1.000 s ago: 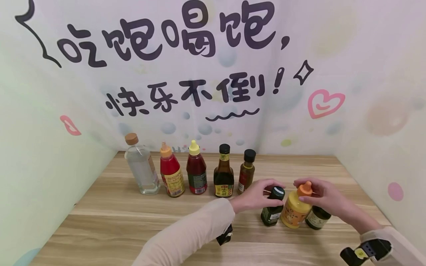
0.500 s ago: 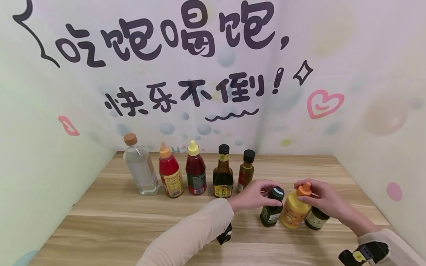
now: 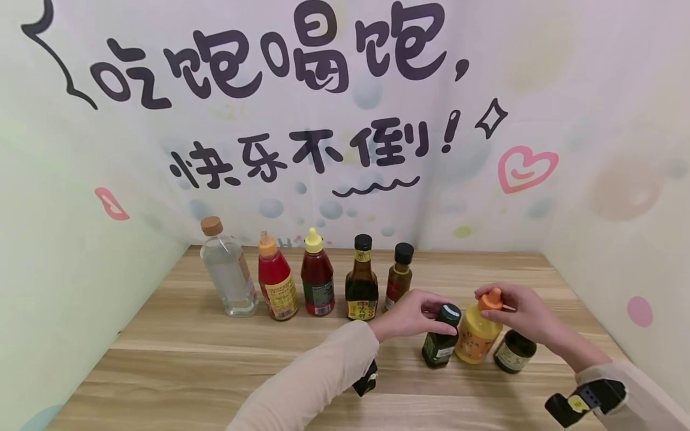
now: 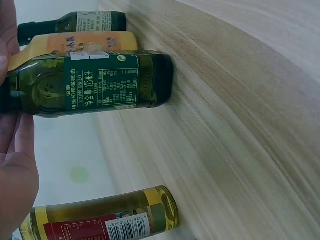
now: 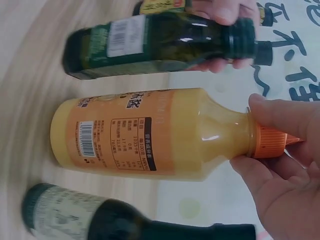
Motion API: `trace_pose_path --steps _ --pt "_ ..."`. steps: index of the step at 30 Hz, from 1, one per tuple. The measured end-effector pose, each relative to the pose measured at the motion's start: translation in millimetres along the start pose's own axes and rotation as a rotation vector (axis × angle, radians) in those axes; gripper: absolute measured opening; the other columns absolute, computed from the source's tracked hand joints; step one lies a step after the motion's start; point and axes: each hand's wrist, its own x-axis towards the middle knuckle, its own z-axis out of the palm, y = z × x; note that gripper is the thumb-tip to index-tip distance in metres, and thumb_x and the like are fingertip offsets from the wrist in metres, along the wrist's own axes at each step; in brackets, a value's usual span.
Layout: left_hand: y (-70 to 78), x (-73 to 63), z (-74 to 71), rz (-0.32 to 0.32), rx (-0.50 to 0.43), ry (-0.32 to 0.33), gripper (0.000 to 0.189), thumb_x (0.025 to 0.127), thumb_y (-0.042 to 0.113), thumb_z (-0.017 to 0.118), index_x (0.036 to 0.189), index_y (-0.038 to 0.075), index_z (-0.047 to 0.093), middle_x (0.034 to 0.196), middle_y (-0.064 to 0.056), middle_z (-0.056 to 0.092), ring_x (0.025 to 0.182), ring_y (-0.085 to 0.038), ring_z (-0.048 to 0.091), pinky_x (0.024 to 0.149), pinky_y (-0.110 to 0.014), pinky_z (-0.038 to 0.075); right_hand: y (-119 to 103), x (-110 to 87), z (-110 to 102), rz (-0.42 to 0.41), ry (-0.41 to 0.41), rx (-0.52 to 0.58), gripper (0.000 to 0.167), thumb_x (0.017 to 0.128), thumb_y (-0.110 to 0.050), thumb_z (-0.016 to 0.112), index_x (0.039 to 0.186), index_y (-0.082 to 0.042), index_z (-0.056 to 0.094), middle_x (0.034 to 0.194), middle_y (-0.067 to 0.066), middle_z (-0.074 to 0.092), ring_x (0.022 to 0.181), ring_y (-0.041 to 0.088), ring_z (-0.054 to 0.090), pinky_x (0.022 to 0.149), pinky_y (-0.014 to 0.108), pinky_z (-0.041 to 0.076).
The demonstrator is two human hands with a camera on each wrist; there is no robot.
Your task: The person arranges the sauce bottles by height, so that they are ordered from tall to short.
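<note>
My left hand [image 3: 412,317] grips a small dark green olive oil bottle [image 3: 439,348] by its neck, just under the cap. The bottle stands upright on the wooden table. Its green label [image 4: 100,82] shows in the left wrist view. To its right, my right hand [image 3: 524,314] pinches the orange cap [image 5: 270,140] of a yellow squeeze bottle [image 3: 477,335] between thumb and fingers. Whether that bottle's base touches the table is hard to tell. A dark bottle with a pale label [image 3: 514,355] stands right of it, its neck hidden behind my right hand in the head view.
Along the back stand a clear bottle [image 3: 229,275], two red sauce bottles [image 3: 277,284] with orange and yellow caps, a soy sauce bottle [image 3: 362,287] and a slim oil bottle [image 3: 398,284]. Behind the table [image 3: 215,365] hangs a printed cloth [image 3: 302,108]; walls flank both sides.
My right hand has shifted the yellow squeeze bottle slightly back and left, and a gap now shows between it and the dark bottle. My left hand and the olive oil bottle have stayed put.
</note>
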Motion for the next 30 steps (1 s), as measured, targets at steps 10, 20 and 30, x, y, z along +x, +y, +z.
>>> trace_pose_path --steps 10,20,30 --pt "-1.7 -1.2 0.9 -0.022 -0.045 0.012 0.038 0.073 0.008 0.071 0.11 0.004 0.062 0.101 0.0 0.064 0.085 0.0 0.058 0.074 -0.014 0.046 -18.8 27.1 -11.8 0.049 0.026 -0.069 0.032 0.083 -0.01 0.062 0.11 0.005 0.055 0.103 0.02 0.059 0.097 0.033 0.055 0.07 0.025 0.049" --pt "-0.8 -1.8 1.7 -0.06 -0.053 0.025 0.035 0.074 0.01 0.071 0.108 0.004 0.063 0.097 0.004 0.064 0.084 0.001 0.057 0.074 -0.014 0.046 -24.7 57.2 -3.7 0.074 0.04 -0.023 0.032 0.082 -0.009 0.062 0.11 0.005 0.055 0.104 0.021 0.058 0.099 0.034 0.054 0.072 0.027 0.049" --pt "-1.1 -2.7 1.8 -0.069 -0.046 0.026 0.039 0.075 0.012 0.07 0.112 0.004 0.061 0.101 0.004 0.063 0.087 0.001 0.057 0.075 -0.014 0.045 -16.2 78.0 16.0 0.081 0.048 0.029 0.03 0.081 -0.004 0.063 0.108 0.006 0.056 0.103 0.023 0.058 0.096 0.032 0.056 0.074 0.03 0.049"
